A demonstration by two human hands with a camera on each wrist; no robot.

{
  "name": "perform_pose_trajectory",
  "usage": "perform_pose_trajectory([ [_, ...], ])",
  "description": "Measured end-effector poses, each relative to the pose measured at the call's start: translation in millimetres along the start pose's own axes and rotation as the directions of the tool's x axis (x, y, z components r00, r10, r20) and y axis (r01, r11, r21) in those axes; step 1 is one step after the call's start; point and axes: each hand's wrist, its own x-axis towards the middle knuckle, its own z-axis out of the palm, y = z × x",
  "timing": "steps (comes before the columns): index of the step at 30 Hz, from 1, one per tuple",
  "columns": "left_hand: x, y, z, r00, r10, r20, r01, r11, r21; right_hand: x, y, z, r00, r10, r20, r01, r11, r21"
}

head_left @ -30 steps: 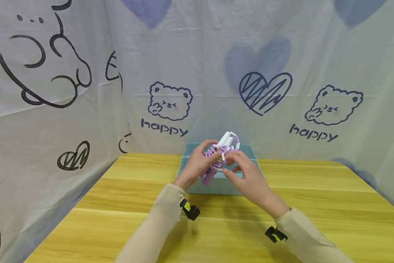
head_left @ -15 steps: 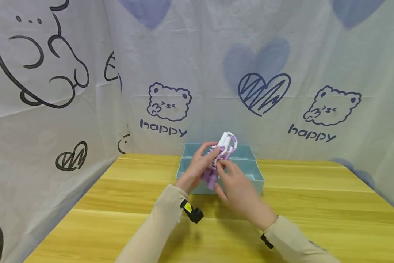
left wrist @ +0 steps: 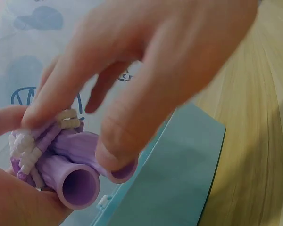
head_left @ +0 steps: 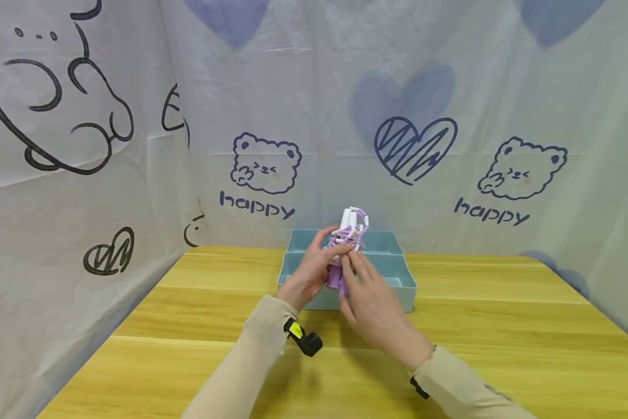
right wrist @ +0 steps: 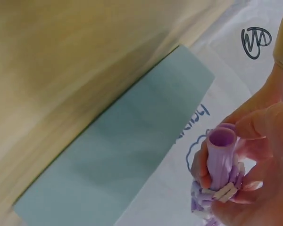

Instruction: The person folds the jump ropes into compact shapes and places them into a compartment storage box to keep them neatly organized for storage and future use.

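Note:
A beaded jump rope (head_left: 349, 234) in purple and white is bundled over the box, its beaded cord wound around two handles lying side by side. White handle ends point up and away; hollow purple ends face back toward the person. My left hand (head_left: 314, 267) grips the bundle from the left, thumb across the beads. From the right, my right hand (head_left: 373, 297) holds it too. In the left wrist view, the right thumb lies on one purple handle (left wrist: 68, 172), with a fingertip at the beads. One open handle end (right wrist: 221, 137) shows between both hands in the right wrist view.
A light blue box (head_left: 407, 298) with a raised back part stands on the yellow wood-grain table (head_left: 481, 314), just behind the hands. White printed cloth (head_left: 314, 105) hangs behind and along the left side. Each wrist wears a black strap, the left with a camera (head_left: 309, 343).
My right hand has come in from the right, its fingers closing onto the beads and purple handles. The bundle has turned more upright, shifting slightly left. My left hand keeps its grip.

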Motion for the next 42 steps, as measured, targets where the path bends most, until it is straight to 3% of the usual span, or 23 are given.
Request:
perform_pose_trajectory([
  [7, 1.3, 1.8, -4.0, 0.999, -0.005, -0.033, 0.002, 0.996, -0.088, 0.8, 4.5, 0.2, 0.998, 0.034, 0.054, -0.045, 0.974, 0.222],
  [14, 2.6, 6.0, -9.3, 0.999, -0.005, -0.054, -0.005, 0.983, -0.184, 4.5, 24.0, -6.0, 0.997, 0.052, -0.051, -0.020, 0.869, 0.494],
  [17, 2.9, 10.5, -10.6, 0.999, 0.015, -0.046, -0.023, 0.985, -0.174, 4.2, 42.8, -8.2, 0.990, 0.141, -0.033, -0.100, 0.832, 0.546],
  [21, 3.0, 17.1, -9.6, 0.999, 0.033, -0.036, -0.038, 0.988, -0.152, 0.2, 80.2, -4.9, 0.951, 0.288, 0.116, -0.306, 0.812, 0.497],
  [25, 2.5, 18.5, -9.1, 0.999, 0.016, -0.036, -0.021, 0.989, -0.145, -4.8, 114.7, 8.2, 0.898, 0.355, 0.261, -0.432, 0.822, 0.372],
  [32, 1.8, 15.4, -12.4, 0.998, -0.009, -0.061, 0.000, 0.989, -0.145, -1.1, 139.0, 37.1, 0.837, 0.340, 0.430, -0.451, 0.873, 0.188],
  [38, 1.0, 16.6, -12.7, 0.999, -0.020, -0.025, 0.017, 0.992, -0.125, 0.6, 143.5, 50.9, 0.780, 0.337, 0.527, -0.493, 0.850, 0.187],
  [42, 2.0, 21.2, -17.8, 1.000, -0.015, 0.016, 0.016, 0.997, -0.073, 1.2, 144.4, 55.0, 0.763, 0.337, 0.551, -0.506, 0.843, 0.185],
])
